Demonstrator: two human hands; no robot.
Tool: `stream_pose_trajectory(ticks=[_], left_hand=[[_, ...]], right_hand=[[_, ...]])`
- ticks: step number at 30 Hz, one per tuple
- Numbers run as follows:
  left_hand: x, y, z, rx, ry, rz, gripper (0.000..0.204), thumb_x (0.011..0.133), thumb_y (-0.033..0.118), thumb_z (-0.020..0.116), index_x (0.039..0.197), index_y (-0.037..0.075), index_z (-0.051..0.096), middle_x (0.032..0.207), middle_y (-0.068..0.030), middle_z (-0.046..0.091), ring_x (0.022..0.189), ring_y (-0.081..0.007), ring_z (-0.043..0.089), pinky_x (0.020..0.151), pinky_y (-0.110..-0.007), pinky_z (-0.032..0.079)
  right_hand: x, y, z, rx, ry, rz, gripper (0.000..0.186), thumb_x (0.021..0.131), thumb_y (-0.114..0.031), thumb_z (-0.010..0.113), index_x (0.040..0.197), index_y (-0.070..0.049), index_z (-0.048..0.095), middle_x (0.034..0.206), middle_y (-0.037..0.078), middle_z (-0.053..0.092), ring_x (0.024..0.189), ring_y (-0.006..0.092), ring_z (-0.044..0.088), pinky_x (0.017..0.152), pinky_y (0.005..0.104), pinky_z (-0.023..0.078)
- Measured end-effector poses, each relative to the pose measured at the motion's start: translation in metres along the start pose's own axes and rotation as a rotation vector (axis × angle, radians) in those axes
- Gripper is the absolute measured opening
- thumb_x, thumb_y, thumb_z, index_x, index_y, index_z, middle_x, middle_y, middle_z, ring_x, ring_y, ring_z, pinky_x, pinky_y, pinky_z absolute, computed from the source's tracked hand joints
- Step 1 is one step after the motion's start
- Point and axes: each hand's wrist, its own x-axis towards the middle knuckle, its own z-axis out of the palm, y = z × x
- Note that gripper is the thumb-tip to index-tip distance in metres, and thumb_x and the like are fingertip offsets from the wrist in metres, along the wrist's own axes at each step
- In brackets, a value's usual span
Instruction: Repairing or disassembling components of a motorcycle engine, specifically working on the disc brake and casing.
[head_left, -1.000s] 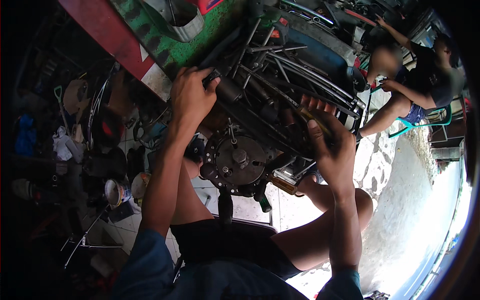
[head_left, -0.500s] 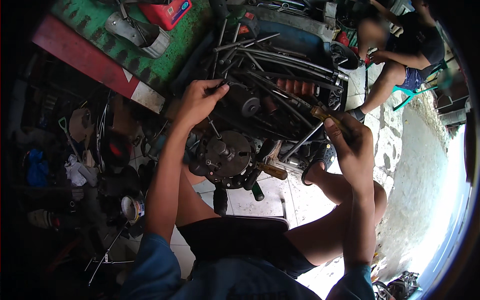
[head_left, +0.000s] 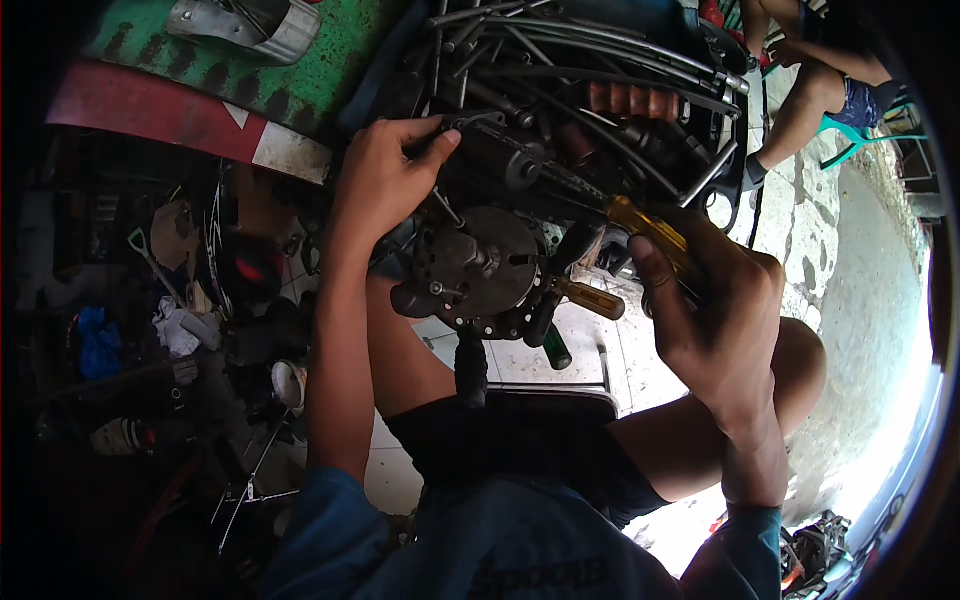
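right hand (head_left: 715, 300) grip closed on yellow-handled screwdriver (head_left: 648, 228), shaft angled up-left into engine (head_left: 480, 270).

Motorcycle repair workshop: engine (head_left: 480, 270), scattered tools (head_left: 180, 300).

The left hand (head_left: 385, 185) grips a dark part at the top of a motorcycle engine (head_left: 480, 265), fingers curled over it. The right hand (head_left: 715, 315) is closed around a yellow-handled screwdriver (head_left: 645, 228) whose shaft points into the engine. A second yellow-handled screwdriver (head_left: 590, 298) lies just beside the round engine cover (head_left: 470, 270).
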Motion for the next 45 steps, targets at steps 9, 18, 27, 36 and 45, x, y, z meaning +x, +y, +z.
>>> stream_pose_trajectory(ticks=[9,18,27,36,45], left_hand=[[0.004,-0.017,0.01,-0.131,0.049,0.019,0.04,0.096,0.032,0.074,0.118,-0.001,0.074,0.078,-0.0173,0.074,0.067,-0.0199,0.069,0.068,-0.033,0.051],[0.003,-0.02,0.011,-0.132,0.064,0.023,0.043,0.094,0.036,0.075,0.119,0.0,0.074,0.079,-0.0175,0.074,0.069,-0.0209,0.071,0.068,-0.033,0.052],[0.002,-0.017,0.01,-0.127,0.073,0.039,0.045,0.094,0.04,0.074,0.118,0.002,0.075,0.08,-0.0156,0.075,0.07,-0.0238,0.072,0.068,-0.035,0.053],[0.002,-0.011,0.008,-0.082,0.014,-0.062,0.043,0.098,0.032,0.073,0.122,-0.004,0.072,0.093,-0.0113,0.078,0.088,-0.01,0.068,0.081,-0.028,0.051],[0.003,-0.025,0.015,-0.127,0.081,0.017,0.048,0.092,0.044,0.075,0.119,0.003,0.075,0.082,-0.015,0.075,0.071,-0.0234,0.072,0.068,-0.034,0.053]], right_hand=[[-0.005,0.009,0.014,0.032,0.012,-0.006,0.019,0.095,-0.019,0.074,0.109,-0.006,0.074,0.062,0.012,0.066,0.048,0.0252,0.063,0.048,0.0342,0.045],[-0.004,0.006,0.012,0.101,-0.035,0.102,0.02,0.096,-0.019,0.073,0.109,-0.003,0.074,0.067,0.012,0.07,0.051,0.0202,0.066,0.05,0.0311,0.047],[-0.002,0.001,0.008,0.089,-0.056,0.115,0.022,0.097,-0.019,0.073,0.111,-0.002,0.074,0.07,0.014,0.072,0.054,0.0211,0.069,0.052,0.0302,0.049],[-0.003,0.0,0.005,0.094,-0.089,0.175,0.023,0.098,-0.02,0.072,0.112,-0.001,0.074,0.071,0.014,0.072,0.056,0.0213,0.069,0.052,0.0305,0.049],[-0.005,0.0,0.006,0.071,-0.075,0.135,0.023,0.098,-0.02,0.072,0.112,-0.001,0.074,0.071,0.014,0.072,0.056,0.0204,0.07,0.052,0.0303,0.049]])
